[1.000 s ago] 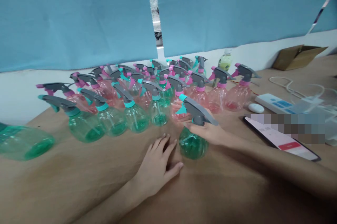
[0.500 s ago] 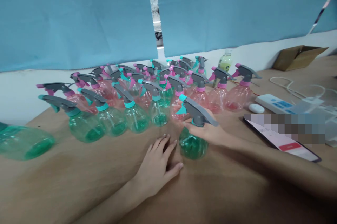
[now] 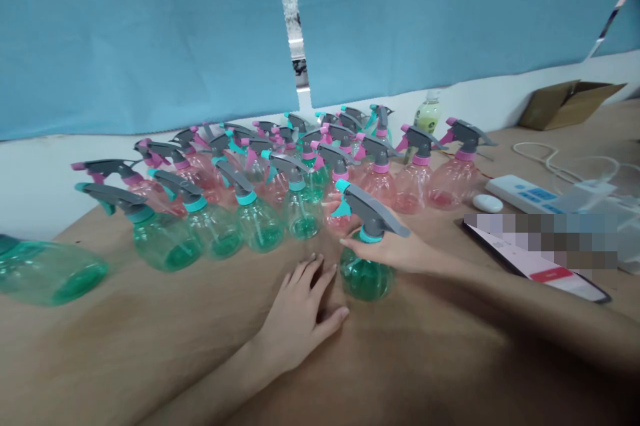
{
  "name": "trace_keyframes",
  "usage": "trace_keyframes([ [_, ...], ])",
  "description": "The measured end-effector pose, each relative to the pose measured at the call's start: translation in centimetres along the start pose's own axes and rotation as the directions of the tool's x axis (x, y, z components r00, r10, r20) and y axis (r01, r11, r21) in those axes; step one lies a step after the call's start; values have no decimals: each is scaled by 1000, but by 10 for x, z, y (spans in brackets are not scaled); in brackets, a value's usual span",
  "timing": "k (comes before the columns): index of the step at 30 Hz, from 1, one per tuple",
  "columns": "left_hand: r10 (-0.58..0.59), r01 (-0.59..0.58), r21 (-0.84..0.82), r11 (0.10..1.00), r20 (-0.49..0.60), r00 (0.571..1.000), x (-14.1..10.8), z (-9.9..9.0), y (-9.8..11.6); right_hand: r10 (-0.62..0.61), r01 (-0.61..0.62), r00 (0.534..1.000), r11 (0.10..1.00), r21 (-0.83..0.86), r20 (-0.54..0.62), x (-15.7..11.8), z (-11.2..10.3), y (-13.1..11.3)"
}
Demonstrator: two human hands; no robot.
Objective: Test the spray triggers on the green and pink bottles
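My right hand [image 3: 395, 249] is wrapped round the neck of a green spray bottle [image 3: 367, 279] with a grey and turquoise trigger head. The bottle stands upright on the table; some of my fingers are hidden behind it. To its left, my left hand [image 3: 303, 309] lies flat on the wood with its fingers spread and nothing in it. Beyond the hands, several green spray bottles [image 3: 260, 226] form a front row. Pink spray bottles [image 3: 413, 186] with grey and pink heads are crowded behind and to the right.
Another green spray bottle [image 3: 55, 273] is at the far left edge. On the right are a phone [image 3: 530, 263], a white mouse-like object [image 3: 487, 203], a power strip [image 3: 520, 194] and loose cables. A drink bottle [image 3: 428, 113] and a cardboard box [image 3: 555, 108] stand at the back.
The head of the held spray bottle has shifted slightly left, and my right thumb has moved a little on its neck. My left hand has stayed in place.
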State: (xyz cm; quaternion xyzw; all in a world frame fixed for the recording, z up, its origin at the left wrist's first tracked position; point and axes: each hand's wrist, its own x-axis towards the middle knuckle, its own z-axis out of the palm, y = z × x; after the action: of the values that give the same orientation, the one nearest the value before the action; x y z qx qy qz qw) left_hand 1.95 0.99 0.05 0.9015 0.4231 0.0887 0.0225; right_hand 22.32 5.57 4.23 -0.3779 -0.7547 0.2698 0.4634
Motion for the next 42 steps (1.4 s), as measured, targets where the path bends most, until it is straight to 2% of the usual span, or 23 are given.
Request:
trace_keyframes([
  [8, -5, 5, -7, 1000, 4, 1000, -1, -1, 0, -22, 21, 999, 999, 45, 40, 1, -2, -4],
  [18, 0, 0, -15, 1000, -4, 1000, -1, -1, 1, 29, -48, 993, 985, 168, 111, 0, -2, -5],
  [22, -2, 2, -15, 1000, -10, 1000, -1, -1, 2, 39, -50, 996, 990, 136, 80, 0, -2, -6],
  [42, -2, 1, -18, 1000, -10, 1000, -1, -2, 2, 31, -41, 995, 993, 108, 97, 2, -5, -8],
])
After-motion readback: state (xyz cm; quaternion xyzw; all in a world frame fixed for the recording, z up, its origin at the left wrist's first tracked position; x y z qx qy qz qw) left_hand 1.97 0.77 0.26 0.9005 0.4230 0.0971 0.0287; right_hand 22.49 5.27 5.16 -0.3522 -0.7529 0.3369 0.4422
